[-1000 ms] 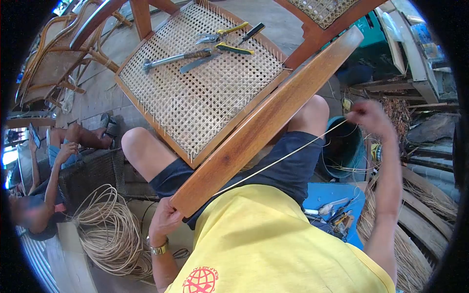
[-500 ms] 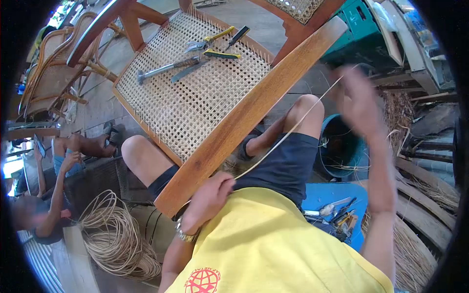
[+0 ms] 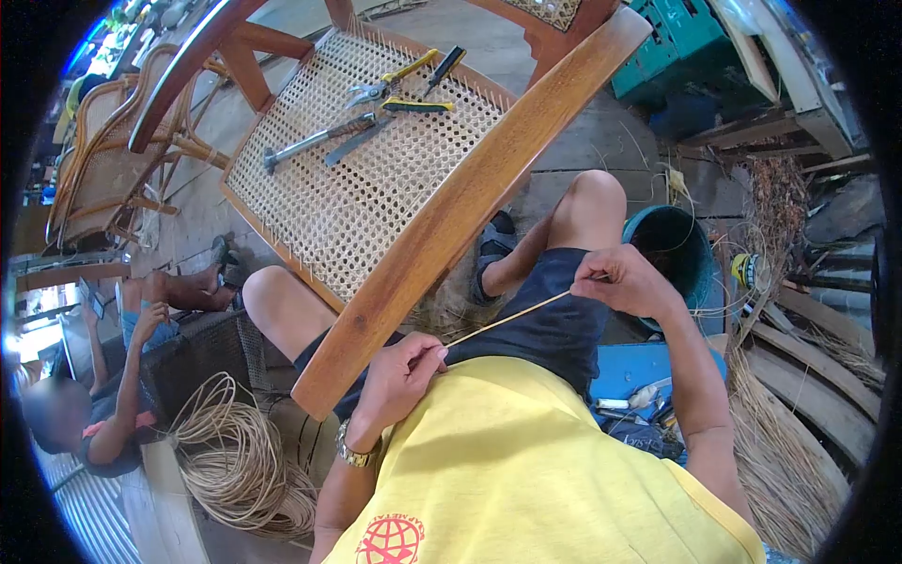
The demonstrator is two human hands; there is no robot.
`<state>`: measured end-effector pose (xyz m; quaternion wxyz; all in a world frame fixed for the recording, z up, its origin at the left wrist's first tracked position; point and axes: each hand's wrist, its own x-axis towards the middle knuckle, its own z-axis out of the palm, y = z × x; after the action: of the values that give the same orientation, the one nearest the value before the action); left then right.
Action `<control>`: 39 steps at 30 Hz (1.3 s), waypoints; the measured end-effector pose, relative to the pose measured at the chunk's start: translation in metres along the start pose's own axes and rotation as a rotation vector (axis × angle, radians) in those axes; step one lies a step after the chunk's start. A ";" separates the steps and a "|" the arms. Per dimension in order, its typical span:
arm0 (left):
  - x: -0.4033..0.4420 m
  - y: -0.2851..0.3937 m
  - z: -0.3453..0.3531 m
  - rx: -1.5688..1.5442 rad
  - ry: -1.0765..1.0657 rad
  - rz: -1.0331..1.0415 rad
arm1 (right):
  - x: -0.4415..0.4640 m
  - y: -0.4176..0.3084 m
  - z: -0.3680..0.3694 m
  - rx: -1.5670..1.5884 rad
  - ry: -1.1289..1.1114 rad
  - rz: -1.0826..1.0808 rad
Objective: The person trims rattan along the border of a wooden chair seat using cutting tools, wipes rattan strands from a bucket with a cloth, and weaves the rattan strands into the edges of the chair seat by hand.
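Bucket [image 3: 701,274]: dark inside | cane strand [image 3: 507,321]: taut, left hand [image 3: 398,378] to right hand [image 3: 629,282]

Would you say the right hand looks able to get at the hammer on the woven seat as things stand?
Probably not directly: the right hand pinches a cane strand, and the wooden beam lies between that hand and the hammer.
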<state>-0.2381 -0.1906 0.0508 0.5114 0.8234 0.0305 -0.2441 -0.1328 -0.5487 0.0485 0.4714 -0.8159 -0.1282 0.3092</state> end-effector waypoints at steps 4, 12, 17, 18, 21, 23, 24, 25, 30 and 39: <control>-0.007 -0.002 -0.004 -0.087 0.071 -0.082 | -0.003 0.006 -0.008 -0.109 0.098 -0.042; -0.017 -0.015 -0.014 -0.025 0.186 -0.075 | -0.007 0.002 -0.025 -0.501 0.206 -0.069; 0.010 0.018 0.007 -0.003 0.090 0.030 | 0.014 -0.021 0.053 -0.421 0.229 -0.351; 0.017 0.028 0.014 0.037 0.101 0.094 | 0.018 -0.028 0.079 -0.356 0.217 -0.419; 0.036 0.031 0.025 0.062 0.131 0.203 | 0.013 -0.050 0.104 -0.034 -0.115 -0.164; 0.044 0.028 0.026 0.049 0.170 0.193 | 0.011 -0.030 0.122 -0.051 0.051 -0.122; 0.047 0.027 0.027 0.049 0.141 0.203 | 0.006 -0.023 0.125 -0.045 0.074 -0.102; 0.051 0.025 0.030 0.016 0.137 0.193 | 0.000 -0.018 0.126 -0.010 0.134 -0.098; 0.068 0.035 0.056 -0.326 0.033 0.121 | -0.023 -0.004 0.141 0.140 0.316 -0.120; 0.097 0.053 0.082 -0.290 -0.282 0.079 | -0.036 -0.002 0.141 0.558 0.602 0.042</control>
<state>-0.1680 -0.3055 0.0232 0.6331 0.6993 -0.0390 -0.3296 -0.2486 -0.4686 0.0128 0.6848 -0.7131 0.1212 0.0891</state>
